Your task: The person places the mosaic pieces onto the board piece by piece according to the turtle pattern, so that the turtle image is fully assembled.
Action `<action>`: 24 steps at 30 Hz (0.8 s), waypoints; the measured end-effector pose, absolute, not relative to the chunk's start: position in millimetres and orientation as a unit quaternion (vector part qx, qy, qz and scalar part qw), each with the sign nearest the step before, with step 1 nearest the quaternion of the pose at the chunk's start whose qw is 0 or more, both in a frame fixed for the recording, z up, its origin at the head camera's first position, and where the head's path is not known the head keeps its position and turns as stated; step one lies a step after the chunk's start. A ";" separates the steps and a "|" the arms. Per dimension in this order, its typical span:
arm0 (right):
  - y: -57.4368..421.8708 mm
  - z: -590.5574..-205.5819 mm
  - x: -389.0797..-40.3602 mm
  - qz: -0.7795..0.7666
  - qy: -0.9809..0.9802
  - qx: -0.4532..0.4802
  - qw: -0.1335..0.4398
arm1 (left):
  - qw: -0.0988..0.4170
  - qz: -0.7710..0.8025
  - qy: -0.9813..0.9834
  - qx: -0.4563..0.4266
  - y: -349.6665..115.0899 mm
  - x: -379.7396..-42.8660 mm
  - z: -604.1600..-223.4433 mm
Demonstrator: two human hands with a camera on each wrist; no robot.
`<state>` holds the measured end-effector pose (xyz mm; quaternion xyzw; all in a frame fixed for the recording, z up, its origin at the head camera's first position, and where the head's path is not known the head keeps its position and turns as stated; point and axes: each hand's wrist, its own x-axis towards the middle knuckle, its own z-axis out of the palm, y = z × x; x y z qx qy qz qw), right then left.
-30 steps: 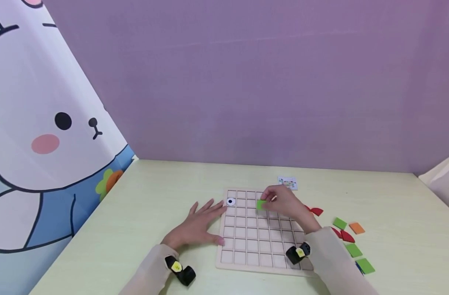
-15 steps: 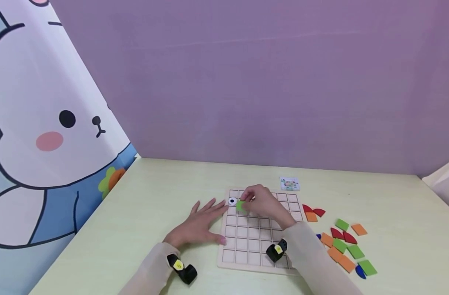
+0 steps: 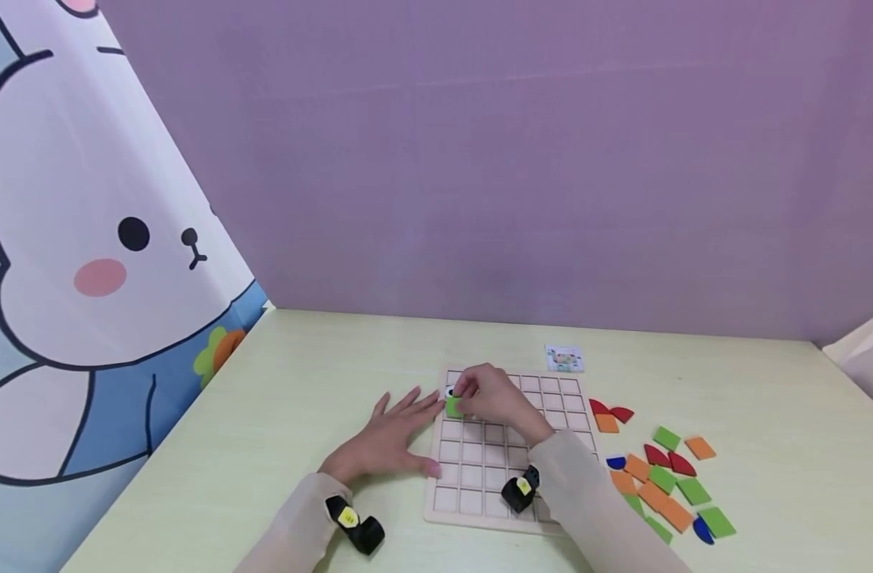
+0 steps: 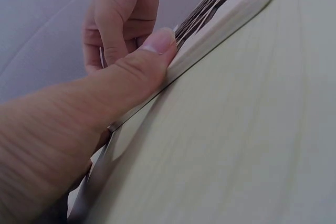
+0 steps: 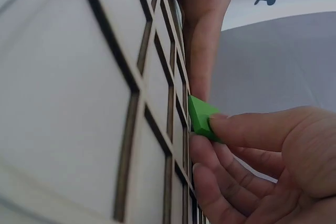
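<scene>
A pale wooden grid board (image 3: 472,475) lies on the table, divided into square cells. My right hand (image 3: 495,398) pinches a green square tile (image 3: 454,408) between thumb and fingers at the board's upper left. In the right wrist view the green tile (image 5: 202,116) stands tilted against the grid. Just above it, a white round eye piece (image 3: 450,391) is partly covered by my fingers. My left hand (image 3: 386,442) lies spread along the board's left side, its fingertips and thumb touching the frame; the left wrist view shows the thumb (image 4: 142,59) on that edge.
Right of the board lie several loose pieces: green tiles (image 3: 692,490), orange tiles (image 3: 674,513), red quarter-round pieces (image 3: 682,463) and blue rounded pieces (image 3: 703,531). A small printed card (image 3: 564,358) sits behind the board. A purple wall rises at the table's back edge.
My right hand has carried the green tile leftward across the board's upper part to just below the eye piece. More loose pieces show at right. My left hand keeps its place.
</scene>
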<state>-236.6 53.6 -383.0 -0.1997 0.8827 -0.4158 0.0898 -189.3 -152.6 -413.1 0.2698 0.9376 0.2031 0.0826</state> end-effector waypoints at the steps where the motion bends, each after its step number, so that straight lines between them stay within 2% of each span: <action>1: 53.0 -383.5 -236.7 -0.416 0.883 -0.199 0.090 | 0.083 0.202 0.938 0.269 -152.8 -189.4 -413.2; 24: 47.4 -385.9 -233.3 -0.390 0.899 -0.190 0.057 | 0.080 0.211 0.935 0.274 -153.3 -186.8 -411.1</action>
